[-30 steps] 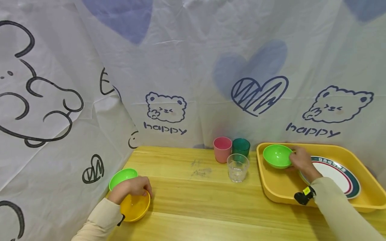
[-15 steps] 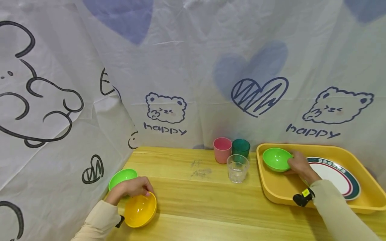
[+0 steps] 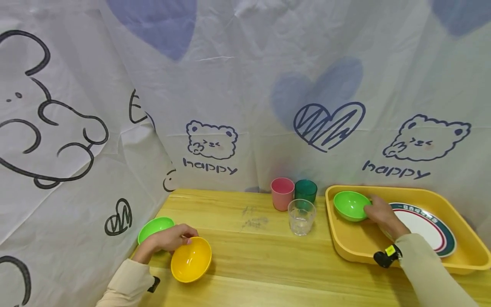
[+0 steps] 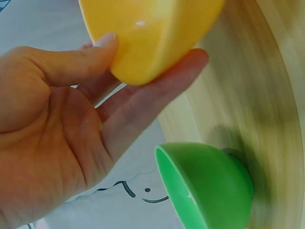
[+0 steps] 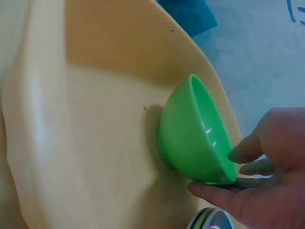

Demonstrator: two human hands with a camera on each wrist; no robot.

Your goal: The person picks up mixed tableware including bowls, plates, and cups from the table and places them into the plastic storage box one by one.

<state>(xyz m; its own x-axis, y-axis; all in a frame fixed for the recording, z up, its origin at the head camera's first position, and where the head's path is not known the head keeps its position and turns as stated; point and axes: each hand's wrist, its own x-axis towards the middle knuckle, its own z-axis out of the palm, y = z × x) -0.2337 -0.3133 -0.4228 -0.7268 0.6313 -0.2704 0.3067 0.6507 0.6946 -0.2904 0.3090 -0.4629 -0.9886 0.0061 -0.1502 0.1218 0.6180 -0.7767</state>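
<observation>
My left hand (image 3: pixel 174 237) pinches the rim of a yellow bowl (image 3: pixel 192 260), thumb inside the wall and fingers beneath it in the left wrist view. The bowl tilts over the wooden table. Behind that hand a green bowl (image 3: pixel 155 226) stands on the table at the far left, partly hidden in the head view. Over at the right, my right hand (image 3: pixel 383 213) holds a second green bowl (image 3: pixel 350 207) by its rim, inside the left part of a yellow tray (image 3: pixel 341 251). In the right wrist view the thumb is at this bowl's (image 5: pixel 188 136) inner rim, fingers outside.
A white plate (image 3: pixel 418 228) with a green and red border lies in the tray, partly behind my right arm. Left of the tray stand a pink cup (image 3: pixel 282 196), a dark green cup (image 3: pixel 310 189) and a clear cup (image 3: pixel 301 221). A printed cloth (image 3: pixel 253 85) hangs behind.
My left hand has lifted the yellow bowl and brought it rightward, away from the green bowl at the left. My right hand has lowered its green bowl slightly in the tray.
</observation>
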